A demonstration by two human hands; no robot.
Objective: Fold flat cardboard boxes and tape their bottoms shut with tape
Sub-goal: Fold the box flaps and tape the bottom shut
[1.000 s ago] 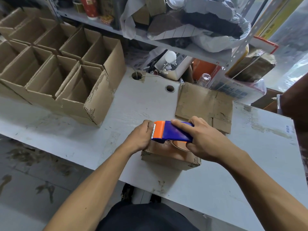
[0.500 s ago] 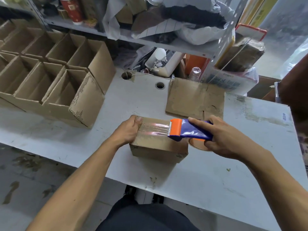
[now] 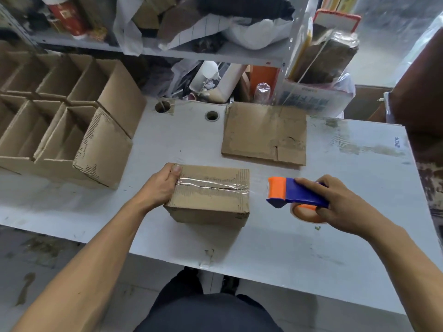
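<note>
Two hands are at work on the white counter (image 3: pixel 287 248). My left hand (image 3: pixel 160 185) grips the left end of the small cardboard box (image 3: pixel 211 195), thumb on top, as it did half a second ago. Clear tape (image 3: pixel 211 184) now runs the whole length of the box's top seam; before, it covered only part. My right hand (image 3: pixel 340 204) clenches the blue and orange tape dispenser (image 3: pixel 292 192), which has moved off the box and sits just right of it. Flat cardboard (image 3: pixel 263 135) lies behind; open folded boxes (image 3: pixel 72 130) stand left.
</note>
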